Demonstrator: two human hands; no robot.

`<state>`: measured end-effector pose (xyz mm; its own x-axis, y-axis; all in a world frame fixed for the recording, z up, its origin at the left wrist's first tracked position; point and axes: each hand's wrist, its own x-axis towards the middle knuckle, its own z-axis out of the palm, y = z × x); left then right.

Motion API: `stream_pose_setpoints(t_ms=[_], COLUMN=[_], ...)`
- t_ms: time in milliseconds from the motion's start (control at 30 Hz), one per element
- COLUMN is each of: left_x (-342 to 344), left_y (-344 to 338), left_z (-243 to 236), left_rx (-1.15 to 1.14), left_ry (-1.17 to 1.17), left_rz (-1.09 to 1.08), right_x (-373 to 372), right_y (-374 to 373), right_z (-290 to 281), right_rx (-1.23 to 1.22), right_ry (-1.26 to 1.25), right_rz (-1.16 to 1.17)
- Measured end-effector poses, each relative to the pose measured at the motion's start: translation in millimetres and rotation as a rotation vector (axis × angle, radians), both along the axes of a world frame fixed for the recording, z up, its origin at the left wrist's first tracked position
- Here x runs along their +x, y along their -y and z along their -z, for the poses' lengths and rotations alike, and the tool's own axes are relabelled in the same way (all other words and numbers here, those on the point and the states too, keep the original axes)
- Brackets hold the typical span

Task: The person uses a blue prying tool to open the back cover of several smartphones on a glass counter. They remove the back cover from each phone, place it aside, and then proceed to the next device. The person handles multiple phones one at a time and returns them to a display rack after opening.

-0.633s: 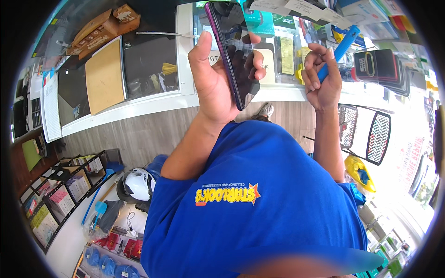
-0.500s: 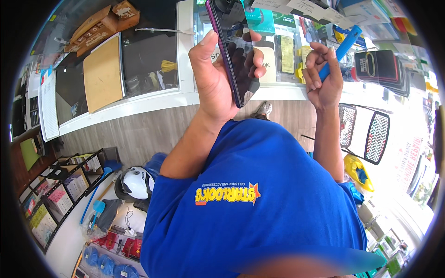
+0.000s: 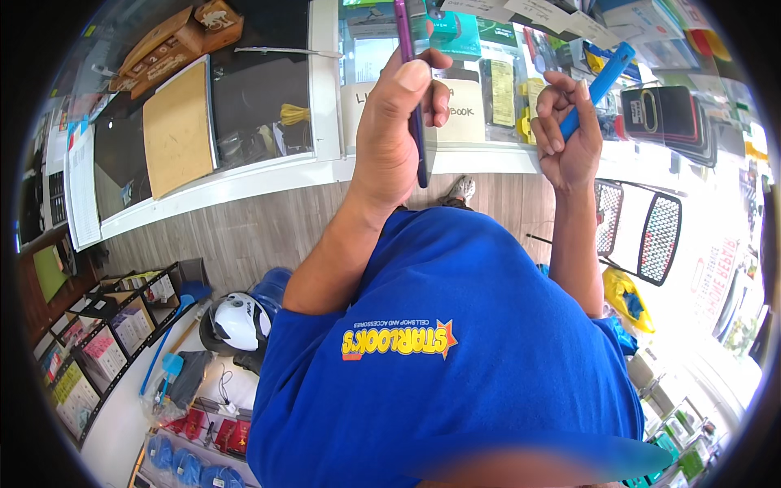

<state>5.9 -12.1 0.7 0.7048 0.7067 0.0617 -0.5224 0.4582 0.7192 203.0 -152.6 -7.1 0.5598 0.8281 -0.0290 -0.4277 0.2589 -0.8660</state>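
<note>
In my left hand [image 3: 392, 122], raised over the front of the glass counter, is a smartphone [image 3: 413, 138] with a purple edge. The phone stands nearly edge-on, so its screen hardly shows. My thumb lies along the near side and the fingers curl round the other. To the right, my right hand [image 3: 569, 134] is turned palm up, its fingers bent around a slim blue stick-shaped tool [image 3: 606, 81]. That tool slants up and to the right, and I cannot make out its exact kind. Cream cards with handwriting [image 3: 460, 114] lie under the glass behind the phone.
On the counter's left part are a tan folder [image 3: 179, 126] and a wooden desk calendar [image 3: 171, 53]. Phone cases [image 3: 667, 118] are stacked right of my right hand. A perforated metal chair [image 3: 661, 238] stands to the right; a white helmet [image 3: 240, 320] sits lower left.
My left hand has turned the smartphone from screen-visible to nearly edge-on and swung its thumb side rightward. My right hand and the blue tool have stayed almost still.
</note>
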Motion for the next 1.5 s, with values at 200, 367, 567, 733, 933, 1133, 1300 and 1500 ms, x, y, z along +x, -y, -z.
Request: stream_pose_setpoints(t_ms=[200, 367, 567, 733, 933, 1133, 1300, 1500], left_x=[-1, 3, 0, 2, 2, 2, 6, 8], left_y=[3, 11, 7, 10, 11, 13, 12, 6], left_z=[-7, -10, -10, -8, -6, -5, -5, 3], left_rx=[0.078, 0.123, 0.124, 0.163, 0.138, 0.151, 0.103, 0.038], left_ry=[-0.083, -0.116, -0.1, -0.137, -0.125, -0.124, -0.13, 0.015], left_rz=[0.055, -0.014, 0.028, 0.016, 0.038, 0.016, 0.012, 0.083], right_x=[1, 0, -3, -3, -4, -5, -6, -8], right_y=[1, 1, 1, 1, 0, -1, -1, -1], right_z=[-1, -1, -3, -3, -5, -5, -4, -7], right_rx=[-0.016, -0.041, -0.057, -0.049, -0.07, -0.11, -0.096, -0.1], right_ry=[-0.01, 0.031, 0.038, 0.027, 0.028, 0.057, 0.048, 0.061], right_rz=[0.007, 0.024, 0.042, 0.03, 0.029, 0.053, 0.054, 0.059])
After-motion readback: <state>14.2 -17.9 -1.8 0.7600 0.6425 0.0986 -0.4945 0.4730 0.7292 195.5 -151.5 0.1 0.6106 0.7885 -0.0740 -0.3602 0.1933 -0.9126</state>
